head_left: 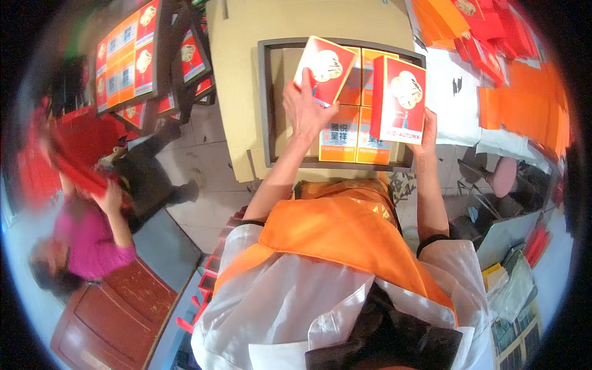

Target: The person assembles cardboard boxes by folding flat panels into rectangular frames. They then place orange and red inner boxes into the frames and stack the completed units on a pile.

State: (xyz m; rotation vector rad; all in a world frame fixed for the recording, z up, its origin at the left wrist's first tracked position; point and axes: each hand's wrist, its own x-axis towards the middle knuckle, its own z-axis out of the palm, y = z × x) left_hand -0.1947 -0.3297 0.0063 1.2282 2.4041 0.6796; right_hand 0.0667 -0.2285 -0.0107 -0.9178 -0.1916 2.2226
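My left hand is closed round a red and white gift box with a pale flower-like picture, its thumb lying over the front. A second gift box, red with a similar picture, is gripped along its lower right by my right hand. Both are held tilted over a shallow grey-rimmed tray. Inside it, several orange boxes with pale printed panels sit side by side, partly hidden by the two held ones. The tray's left part shows a bare tan bottom.
The tray rests on a tan cardboard surface. Filled trays of similar boxes are stacked at upper left. Orange and red packaging covers the right side. At left sits another person in purple, handling something red. A pink stool stands lower right.
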